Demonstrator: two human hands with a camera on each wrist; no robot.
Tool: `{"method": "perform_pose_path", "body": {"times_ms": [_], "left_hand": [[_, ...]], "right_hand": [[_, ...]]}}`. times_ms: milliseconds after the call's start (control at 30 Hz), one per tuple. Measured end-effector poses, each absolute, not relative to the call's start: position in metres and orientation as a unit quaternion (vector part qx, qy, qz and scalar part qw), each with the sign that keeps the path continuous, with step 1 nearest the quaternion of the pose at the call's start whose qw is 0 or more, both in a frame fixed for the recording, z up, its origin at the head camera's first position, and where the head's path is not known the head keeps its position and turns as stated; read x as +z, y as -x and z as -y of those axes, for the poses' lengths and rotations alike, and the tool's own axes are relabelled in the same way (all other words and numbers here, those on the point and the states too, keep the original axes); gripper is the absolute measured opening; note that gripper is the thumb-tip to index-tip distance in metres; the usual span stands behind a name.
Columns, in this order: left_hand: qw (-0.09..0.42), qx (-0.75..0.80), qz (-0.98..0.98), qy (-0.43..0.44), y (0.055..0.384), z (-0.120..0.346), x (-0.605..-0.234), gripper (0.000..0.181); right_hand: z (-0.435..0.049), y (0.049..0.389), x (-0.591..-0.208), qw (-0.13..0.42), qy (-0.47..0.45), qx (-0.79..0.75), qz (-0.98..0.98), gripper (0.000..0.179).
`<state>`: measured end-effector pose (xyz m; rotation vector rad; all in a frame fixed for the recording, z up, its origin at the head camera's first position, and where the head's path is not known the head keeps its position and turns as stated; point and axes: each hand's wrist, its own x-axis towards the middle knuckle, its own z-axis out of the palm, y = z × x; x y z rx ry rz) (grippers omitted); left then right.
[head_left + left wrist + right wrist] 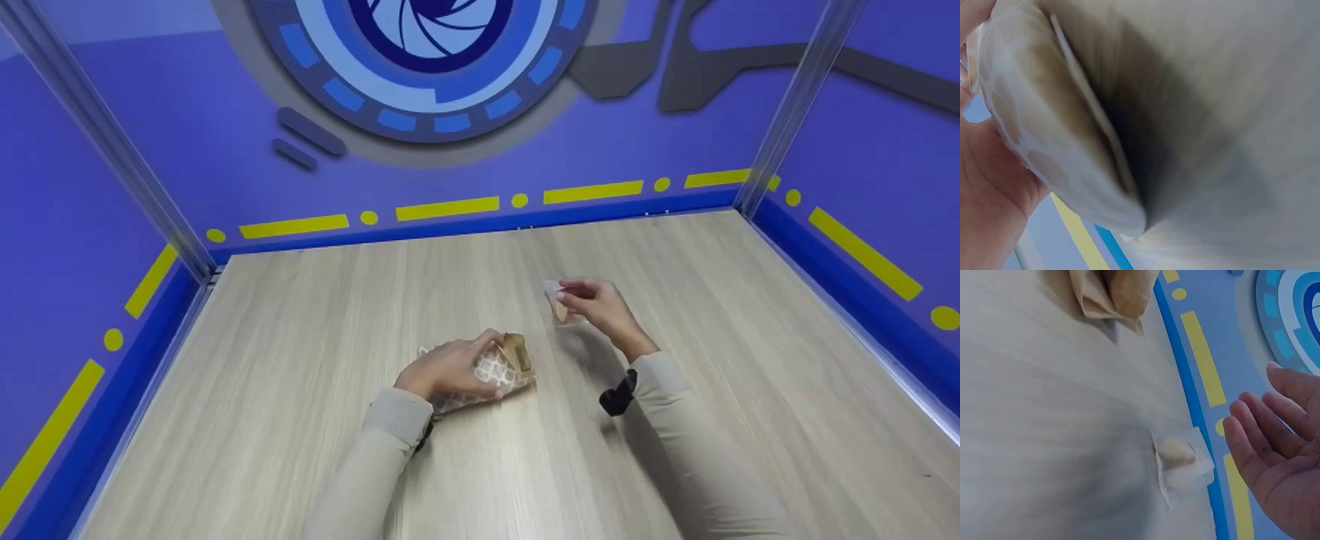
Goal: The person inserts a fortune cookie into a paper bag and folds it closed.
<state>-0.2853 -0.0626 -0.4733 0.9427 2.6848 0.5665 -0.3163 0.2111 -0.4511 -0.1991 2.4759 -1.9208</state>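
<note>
My left hand (454,365) grips a paper bag (495,369) printed with a white pattern, thumb on one side and fingers over the other. The bag lies on its side, its crumpled brown mouth facing right. In the left wrist view the bag (1044,107) sits against the palm, blurred. To the right, my right hand (602,307) is beside a small clear packet (559,309) with a pale tan piece inside. In the right wrist view the fingers are loosely bent, and a gap shows between them and the packet (1182,464).
A light wood-grain table (300,337) lies under both hands. Blue panels (187,135) with yellow dashes stand at the back and both sides, joined by metal corner posts (795,105). A black band (619,394) is on the right wrist.
</note>
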Motion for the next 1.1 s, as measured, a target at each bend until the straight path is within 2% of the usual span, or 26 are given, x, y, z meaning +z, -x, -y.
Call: {"method": "perform_pose_path", "body": {"times_ms": [400, 767, 1100], "left_hand": [[0.111, 0.186, -0.919, -0.330, 0.285, 0.063, -0.473, 0.075], [0.113, 0.191, -0.919, -0.325, 0.285, 0.063, -0.473, 0.075], [0.113, 0.194, -0.919, -0.324, 0.285, 0.064, -0.474, 0.076]], "right_hand": [[-0.229, 0.323, -0.463, -0.042, 0.016, -0.532, -0.845, 0.041], [-0.237, 0.326, -0.480, -0.008, -0.035, -0.538, -0.842, 0.055], [-0.236, 0.326, -0.489, 0.022, -0.055, -0.535, -0.843, 0.058]]}}
